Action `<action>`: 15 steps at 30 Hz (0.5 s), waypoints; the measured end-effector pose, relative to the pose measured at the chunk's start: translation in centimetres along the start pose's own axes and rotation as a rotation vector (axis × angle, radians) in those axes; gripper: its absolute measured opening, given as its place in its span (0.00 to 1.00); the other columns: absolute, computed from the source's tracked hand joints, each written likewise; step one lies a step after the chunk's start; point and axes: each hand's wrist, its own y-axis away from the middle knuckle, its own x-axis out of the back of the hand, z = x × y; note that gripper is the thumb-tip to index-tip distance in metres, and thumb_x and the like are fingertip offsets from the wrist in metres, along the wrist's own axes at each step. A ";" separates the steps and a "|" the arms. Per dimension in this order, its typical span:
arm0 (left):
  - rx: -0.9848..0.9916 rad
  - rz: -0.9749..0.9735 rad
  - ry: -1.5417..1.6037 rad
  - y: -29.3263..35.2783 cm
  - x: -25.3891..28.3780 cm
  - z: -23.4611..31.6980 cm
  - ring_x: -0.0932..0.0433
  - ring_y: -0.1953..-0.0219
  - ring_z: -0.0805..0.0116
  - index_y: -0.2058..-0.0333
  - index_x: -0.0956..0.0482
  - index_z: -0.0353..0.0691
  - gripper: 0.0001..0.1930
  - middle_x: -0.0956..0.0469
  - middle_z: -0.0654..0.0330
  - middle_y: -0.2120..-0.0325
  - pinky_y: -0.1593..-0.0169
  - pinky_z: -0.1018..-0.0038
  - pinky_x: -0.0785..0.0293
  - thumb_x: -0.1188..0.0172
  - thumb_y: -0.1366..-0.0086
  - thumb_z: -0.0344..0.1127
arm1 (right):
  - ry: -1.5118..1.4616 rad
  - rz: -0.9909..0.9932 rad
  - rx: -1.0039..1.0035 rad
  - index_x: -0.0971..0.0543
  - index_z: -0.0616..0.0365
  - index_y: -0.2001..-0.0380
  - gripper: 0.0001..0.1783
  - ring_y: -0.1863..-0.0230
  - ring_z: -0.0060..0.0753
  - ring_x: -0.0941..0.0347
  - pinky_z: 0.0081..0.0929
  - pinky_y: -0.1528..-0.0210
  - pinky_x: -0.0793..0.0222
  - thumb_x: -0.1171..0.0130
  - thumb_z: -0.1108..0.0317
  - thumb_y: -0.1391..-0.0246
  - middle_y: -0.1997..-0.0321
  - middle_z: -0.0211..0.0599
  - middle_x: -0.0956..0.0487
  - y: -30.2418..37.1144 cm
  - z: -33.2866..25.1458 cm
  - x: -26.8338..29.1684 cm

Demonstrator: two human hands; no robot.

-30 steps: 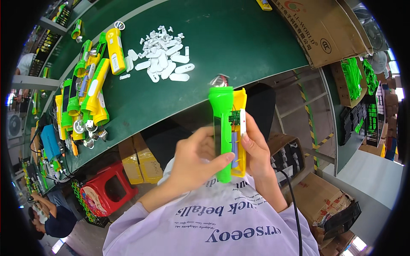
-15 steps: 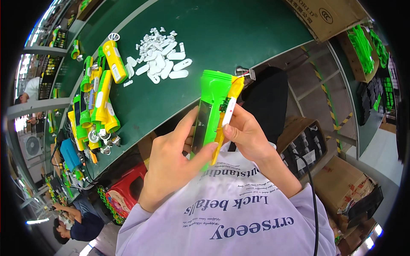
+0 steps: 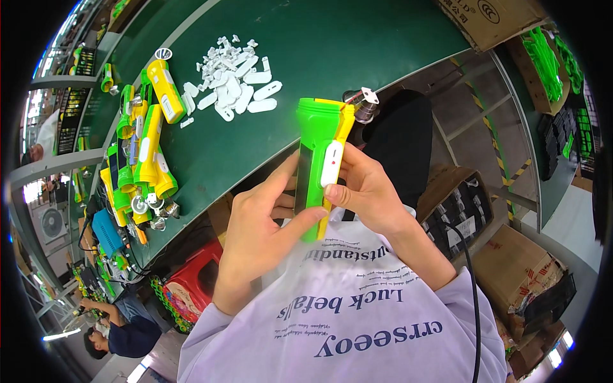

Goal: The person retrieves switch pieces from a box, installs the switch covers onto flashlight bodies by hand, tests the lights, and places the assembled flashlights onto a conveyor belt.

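Note:
A flashlight (image 3: 315, 131) with a green half and a yellow half is upright in front of me, its wide head at the top. My left hand (image 3: 262, 220) wraps the green half around a dark panel, thumb across the lower end. My right hand (image 3: 367, 195) grips the yellow half, its thumb on the lower end of a white switch plate (image 3: 331, 165) that bridges the seam. Along that seam the halves lie against each other, though a slight gap may show near the head. Beside the head hangs a clear reflector with a bulb (image 3: 365, 107).
White plastic pieces (image 3: 236, 86) lie heaped on the green table (image 3: 332, 45). Left of them is a pile of green and yellow flashlights (image 3: 143, 153). Cardboard boxes (image 3: 511, 271) stand at right, a red stool (image 3: 191, 281) under the table. Another person (image 3: 124, 325) sits far left.
The yellow half has closed against the green half, covering the circuit board that showed between them. The white plate now sits flat along the seam, and the flashlight has turned slightly.

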 end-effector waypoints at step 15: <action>0.033 0.068 0.037 -0.9 -1.1 -1.0 0.15 0.65 0.68 0.40 0.33 0.29 0.37 0.18 0.48 0.59 0.62 0.74 0.19 0.29 0.49 0.24 | 0.086 0.040 -0.125 0.34 0.62 0.41 0.29 0.53 0.27 0.27 0.28 0.57 0.23 0.37 0.64 0.41 0.56 0.40 0.26 -0.1 0.0 0.2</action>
